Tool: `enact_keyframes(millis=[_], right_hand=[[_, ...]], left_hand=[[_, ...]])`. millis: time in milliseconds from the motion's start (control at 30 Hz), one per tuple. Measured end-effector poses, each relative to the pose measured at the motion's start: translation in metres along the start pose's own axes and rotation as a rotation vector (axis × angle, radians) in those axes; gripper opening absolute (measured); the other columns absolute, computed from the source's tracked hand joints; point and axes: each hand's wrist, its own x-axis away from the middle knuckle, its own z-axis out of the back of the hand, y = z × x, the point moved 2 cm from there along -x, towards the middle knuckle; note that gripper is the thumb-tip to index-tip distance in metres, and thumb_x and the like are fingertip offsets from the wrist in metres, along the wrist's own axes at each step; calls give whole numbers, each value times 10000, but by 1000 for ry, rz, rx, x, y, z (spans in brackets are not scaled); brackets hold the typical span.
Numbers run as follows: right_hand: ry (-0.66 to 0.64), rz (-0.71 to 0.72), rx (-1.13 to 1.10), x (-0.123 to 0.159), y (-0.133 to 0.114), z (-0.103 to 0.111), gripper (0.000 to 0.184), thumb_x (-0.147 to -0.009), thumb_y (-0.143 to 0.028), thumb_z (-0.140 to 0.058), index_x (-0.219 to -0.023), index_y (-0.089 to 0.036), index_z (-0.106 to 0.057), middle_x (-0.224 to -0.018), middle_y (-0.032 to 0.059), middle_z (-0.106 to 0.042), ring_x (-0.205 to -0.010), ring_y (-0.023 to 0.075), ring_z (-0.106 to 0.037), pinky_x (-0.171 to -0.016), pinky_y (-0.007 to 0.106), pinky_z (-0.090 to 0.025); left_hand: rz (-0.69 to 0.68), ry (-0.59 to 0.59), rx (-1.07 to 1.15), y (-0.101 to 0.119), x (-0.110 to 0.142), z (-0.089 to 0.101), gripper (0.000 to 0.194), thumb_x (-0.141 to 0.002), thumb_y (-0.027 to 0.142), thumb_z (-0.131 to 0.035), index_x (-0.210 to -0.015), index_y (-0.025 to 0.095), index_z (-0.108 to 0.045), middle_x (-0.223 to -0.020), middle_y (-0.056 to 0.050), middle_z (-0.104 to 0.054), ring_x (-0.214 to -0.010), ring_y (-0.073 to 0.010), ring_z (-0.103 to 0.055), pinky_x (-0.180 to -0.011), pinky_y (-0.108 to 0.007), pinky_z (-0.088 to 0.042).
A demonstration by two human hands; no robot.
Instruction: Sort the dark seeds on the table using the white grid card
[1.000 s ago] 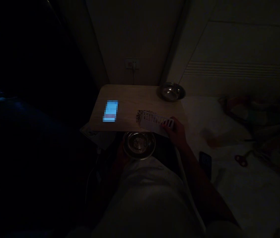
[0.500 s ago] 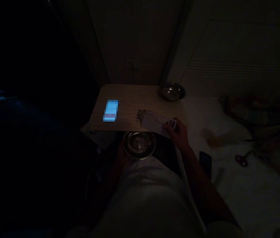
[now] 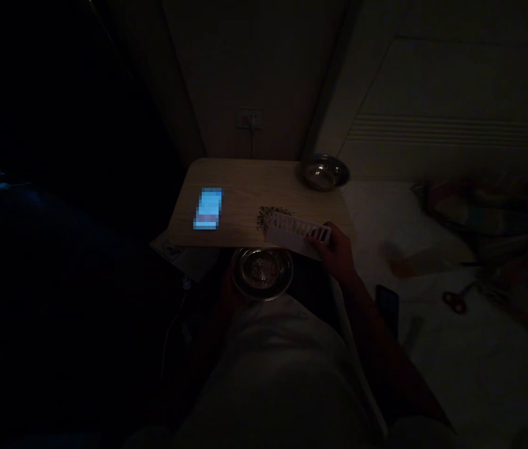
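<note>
My right hand (image 3: 336, 249) is closed around the right end of a white plastic slotted tray (image 3: 294, 240), a long piece with a row of narrow openings. The tray rests at the table's front edge, its left end against a scatter of small dark bits (image 3: 268, 215) on the wood. Just below that edge is a shiny metal bowl (image 3: 264, 292), with small bits on its bottom. My left hand (image 3: 233, 290) grips the bowl's left side; deep shadow hides most of its fingers.
On the small wooden table (image 3: 240, 174) lie a lit phone (image 3: 208, 209) at left and a second metal bowl (image 3: 324, 173) at the back right corner. To the right, a dark phone (image 3: 387, 305) and red-handled scissors (image 3: 454, 302) lie on a white sheet (image 3: 470, 374). A wall socket (image 3: 248, 118) holds a plug.
The slotted tray and my right hand have shifted slightly right along the table edge, with a tiny move back left at the end. The bowl and my left hand stay in place.
</note>
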Motion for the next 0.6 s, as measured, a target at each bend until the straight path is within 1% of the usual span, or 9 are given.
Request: enact_keyframes(millis=[33,100,133,200,267,367,433,533,600], right_hand=[[0,-4,-7,0,0,0,237,-734,-385,-606,-690,-209,-453,-567,-40,-453,-523,112,-405,-468,234,-296],[-19,-6,-26,1,0,0,235,-727,-375,-612,-688,-209,-450,-567,-41,-453,-523,112,-406,-467,233,-296],[-35,-2,-35,2,0,0,234,-726,-371,-613,-684,-209,-449,-567,-41,-452,-526,112,-408,-468,233,-297],[-55,7,-50,2,0,0,235,-727,-368,-613,-679,-208,-449,-574,-40,-454,-534,112,-411,-475,233,-303],[-20,4,-57,1,1,1,231,-729,-374,-613,-689,-206,-459,-586,-38,-461,-540,111,-413,-483,235,-310],[72,-16,-34,0,3,3,224,-735,-382,-605,-712,-202,-474,-600,-36,-467,-547,112,-411,-493,236,-315],[84,-17,-15,0,3,3,221,-737,-383,-600,-717,-201,-476,-597,-37,-461,-547,112,-406,-494,236,-313],[59,-19,-10,1,4,2,229,-738,-390,-599,-714,-201,-472,-587,-40,-456,-534,108,-400,-485,232,-306],[49,-24,2,1,4,2,241,-731,-399,-607,-709,-201,-471,-581,-41,-459,-526,107,-399,-474,229,-299]], left_hand=[[31,9,7,1,0,0,354,-783,382,-574,-1099,230,-628,-1165,-39,-636,-1246,-248,-437,-1042,-401,-333],[76,5,17,4,-1,0,346,-782,422,-565,-1039,208,-656,-1134,-54,-650,-1232,-281,-449,-1028,-431,-351],[71,9,17,6,-1,-1,334,-780,421,-567,-1019,209,-664,-1121,-51,-655,-1235,-285,-445,-1031,-425,-349],[13,17,1,10,0,-2,302,-779,381,-576,-1020,220,-663,-1119,-34,-658,-1259,-269,-418,-1053,-390,-326],[-32,18,-23,10,2,-4,309,-782,354,-575,-1056,233,-648,-1129,-25,-654,-1274,-253,-401,-1066,-379,-307],[2,-10,-34,4,4,-5,374,-792,423,-545,-1108,238,-623,-1148,-36,-644,-1253,-272,-426,-1048,-445,-321],[12,-23,-32,1,6,-3,396,-786,454,-543,-1112,244,-622,-1159,-41,-638,-1244,-276,-437,-1040,-450,-330],[-37,-16,-37,2,7,3,376,-761,379,-597,-1118,263,-620,-1185,-25,-626,-1261,-252,-420,-1057,-397,-316],[-38,-7,-34,5,6,5,377,-756,332,-608,-1124,250,-617,-1188,-26,-625,-1263,-248,-417,-1060,-394,-310]])
